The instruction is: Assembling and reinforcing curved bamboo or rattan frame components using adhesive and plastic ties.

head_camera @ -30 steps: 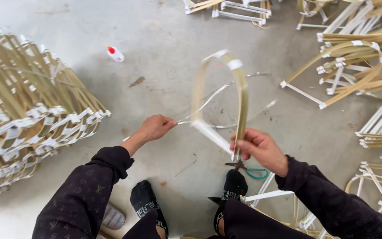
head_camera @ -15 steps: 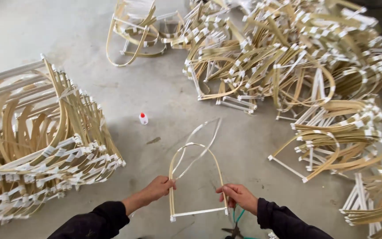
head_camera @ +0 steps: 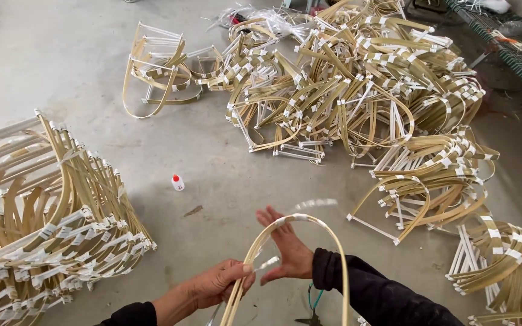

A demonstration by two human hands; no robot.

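While the left hand [head_camera: 215,284] pinches one leg of the bent bamboo hoop [head_camera: 300,220] low down, the right hand [head_camera: 288,247] lies spread open against the taped crown just above it, fingers released. Steadying the leg firmly should keep the arch from twisting as the tape is pressed flat. Half a second ago the hoop lay lower, both hands gripping its legs; the glue bottle [head_camera: 177,182] sits beyond the left hand on the floor [head_camera: 92,78].

The bent bamboo frame [head_camera: 300,253] runs off the bottom edge, its taped tip blurred; scissors [head_camera: 310,314] are half cut off.
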